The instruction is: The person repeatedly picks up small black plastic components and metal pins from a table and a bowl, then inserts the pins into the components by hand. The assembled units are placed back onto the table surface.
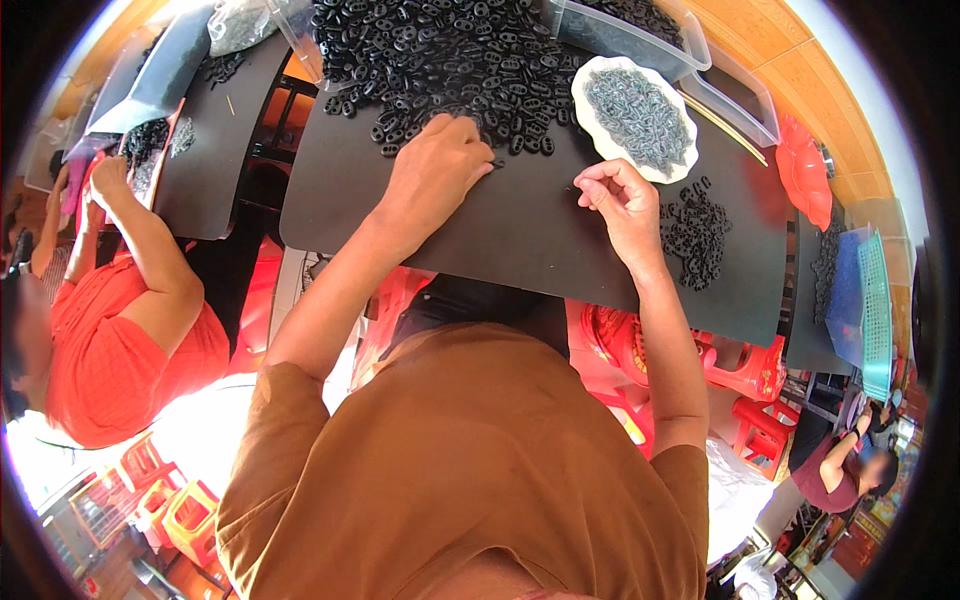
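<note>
A broad heap of small black oval pieces with two holes (440,60) covers the far part of the dark table (500,235). At its near edge, my left hand (436,172) is curled, thumb and fingers closed on a small black piece (497,163) that shows at the fingertips. My right hand (622,200) is pinched just in front of a white scalloped dish (590,125). Something tiny and dark shows at its fingertips, too small to name. In the dish lie many small grey, shiny slender parts (640,115). Right of that hand is a smaller pile of black pieces (697,235).
Clear plastic bins (630,45) stand behind the dish, beside thin yellowish sticks (725,130). A red dish (803,170) and a turquoise basket (876,315) are to the right. A person in red (130,340) works at the left table; red stools (190,515) stand below.
</note>
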### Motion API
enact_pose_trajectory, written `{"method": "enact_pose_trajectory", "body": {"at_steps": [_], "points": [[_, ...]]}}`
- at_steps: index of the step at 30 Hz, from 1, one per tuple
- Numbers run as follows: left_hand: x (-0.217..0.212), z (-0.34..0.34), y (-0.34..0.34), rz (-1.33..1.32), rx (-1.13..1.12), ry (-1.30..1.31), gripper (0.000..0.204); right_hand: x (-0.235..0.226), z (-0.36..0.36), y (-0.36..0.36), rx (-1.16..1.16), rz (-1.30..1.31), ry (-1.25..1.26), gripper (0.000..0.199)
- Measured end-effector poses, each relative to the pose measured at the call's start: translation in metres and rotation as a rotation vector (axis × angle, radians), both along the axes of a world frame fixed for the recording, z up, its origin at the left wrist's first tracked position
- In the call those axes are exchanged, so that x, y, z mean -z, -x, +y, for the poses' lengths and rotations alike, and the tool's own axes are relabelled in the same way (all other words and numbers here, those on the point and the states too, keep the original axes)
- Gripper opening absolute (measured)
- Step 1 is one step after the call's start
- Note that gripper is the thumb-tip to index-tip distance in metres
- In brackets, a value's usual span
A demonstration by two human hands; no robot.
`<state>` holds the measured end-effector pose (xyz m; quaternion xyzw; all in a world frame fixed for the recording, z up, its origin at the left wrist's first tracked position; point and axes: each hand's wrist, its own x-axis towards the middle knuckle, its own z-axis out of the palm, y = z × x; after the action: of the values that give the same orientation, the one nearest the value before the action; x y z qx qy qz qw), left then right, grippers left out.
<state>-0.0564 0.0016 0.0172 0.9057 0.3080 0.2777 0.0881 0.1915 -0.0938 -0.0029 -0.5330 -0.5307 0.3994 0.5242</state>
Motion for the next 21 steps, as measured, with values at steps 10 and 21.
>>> {"method": "enact_pose_trajectory", "body": {"at_steps": [10, 21], "points": [[-0.001, -0.005, -0.022, -0.035, 0.115, 0.051, 0.014, -0.003, 0.005, -0.001, 0.004, 0.072, 0.002, 0.004], [0.003, -0.004, -0.047, 0.055, 0.261, 0.055, 0.012, -0.011, 0.019, 0.003, 0.009, 0.118, 0.011, 0.011]]}}
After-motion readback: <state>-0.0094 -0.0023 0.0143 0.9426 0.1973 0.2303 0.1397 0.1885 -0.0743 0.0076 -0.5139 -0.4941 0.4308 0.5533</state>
